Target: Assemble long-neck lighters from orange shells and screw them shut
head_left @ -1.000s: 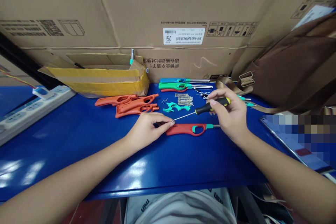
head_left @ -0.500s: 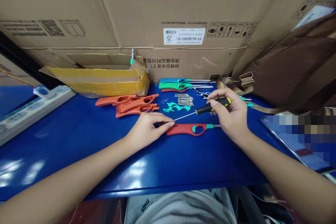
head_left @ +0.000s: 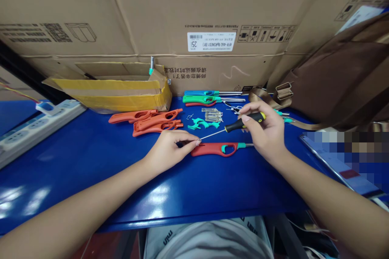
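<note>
A cardboard carton (head_left: pixel 146 20) walls off the space beyond the left hand (head_left: pixel 170 145) and right hand (head_left: pixel 267 129), its ribbed brown face printed with upside-down lettering. Under both hands spreads a glossy blue tabletop (head_left: pixel 212 194), catching pale reflections. Past the right hand slumps a brown fabric bag (head_left: pixel 328 77); its woven strap (head_left: pixel 258 97), with a metal buckle, trails towards that hand. Beyond the left hand stands a small open box (head_left: pixel 121 93) banded in shiny yellow tape; further left lies a white plastic power strip (head_left: pixel 36 129).

Between the hands, on the near side, the red lighter (head_left: pixel 209 149) lies flat: smooth plastic, looped at the trigger, the left hand by its butt and the right over the end of its metal rod. The right hand grips a screwdriver (head_left: pixel 244 122) by its black and yellow handle; the left pinches at the tip of its thin shaft, too small to tell whether another piece sits there.

Orange hollow shells (head_left: pixel 154 120) crowd just beyond the left fingers. Beyond the gap between the hands lie a blue lighter (head_left: pixel 197 93), a green lighter (head_left: pixel 197 99), clear tubes (head_left: pixel 212 115), curved green triggers (head_left: pixel 202 123) and thin metal bits (head_left: pixel 189 116).
</note>
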Tool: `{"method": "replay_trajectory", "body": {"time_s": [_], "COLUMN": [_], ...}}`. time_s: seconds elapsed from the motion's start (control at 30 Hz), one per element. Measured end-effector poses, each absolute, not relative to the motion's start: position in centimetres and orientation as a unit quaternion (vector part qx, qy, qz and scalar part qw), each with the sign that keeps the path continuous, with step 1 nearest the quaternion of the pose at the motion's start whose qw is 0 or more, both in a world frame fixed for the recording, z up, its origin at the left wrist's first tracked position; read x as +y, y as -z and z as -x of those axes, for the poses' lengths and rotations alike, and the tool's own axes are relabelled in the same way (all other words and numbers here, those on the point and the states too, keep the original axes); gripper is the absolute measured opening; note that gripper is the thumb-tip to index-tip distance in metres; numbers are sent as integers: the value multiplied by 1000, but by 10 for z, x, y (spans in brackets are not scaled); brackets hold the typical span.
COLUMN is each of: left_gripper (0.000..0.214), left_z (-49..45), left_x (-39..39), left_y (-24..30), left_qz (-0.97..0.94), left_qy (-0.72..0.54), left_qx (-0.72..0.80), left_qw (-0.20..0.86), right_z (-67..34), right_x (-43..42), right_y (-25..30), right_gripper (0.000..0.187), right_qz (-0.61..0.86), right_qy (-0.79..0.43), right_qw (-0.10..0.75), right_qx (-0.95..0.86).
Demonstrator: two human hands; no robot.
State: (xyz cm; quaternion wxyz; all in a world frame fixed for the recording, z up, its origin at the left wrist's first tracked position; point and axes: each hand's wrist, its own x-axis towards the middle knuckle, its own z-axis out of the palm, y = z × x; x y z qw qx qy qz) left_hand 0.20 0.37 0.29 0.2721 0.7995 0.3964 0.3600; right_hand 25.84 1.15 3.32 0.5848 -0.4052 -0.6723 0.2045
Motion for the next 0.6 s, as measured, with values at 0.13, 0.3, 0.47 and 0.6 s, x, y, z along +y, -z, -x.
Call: {"method": "replay_trajectory", "body": {"time_s": [0.13, 0.3, 0.47, 0.6], "left_gripper": [14, 15, 15, 14], "left_z": [-2, -2, -2, -3], "left_x": [4, 3, 3, 3], "left_y": [-3, -3, -4, -3], "left_qz": [-800, -801, -800, -802], "left_qy": [-354, -354, -359, -357], "left_qx": [399, 397, 395, 395], "left_qw": [275, 274, 273, 270], "right_z": [-258, -258, -259, -259], "right_x": [12, 10, 13, 15], "right_y": [-32, -31, -32, -32], "right_gripper": [5, 6, 6, 5], "right_qz": [405, 402, 399, 395], "right_qy": [-213, -211, -206, -199], "right_qw": [575, 581, 594, 600], "right_qx": [-678, -676, -667, -666]}}
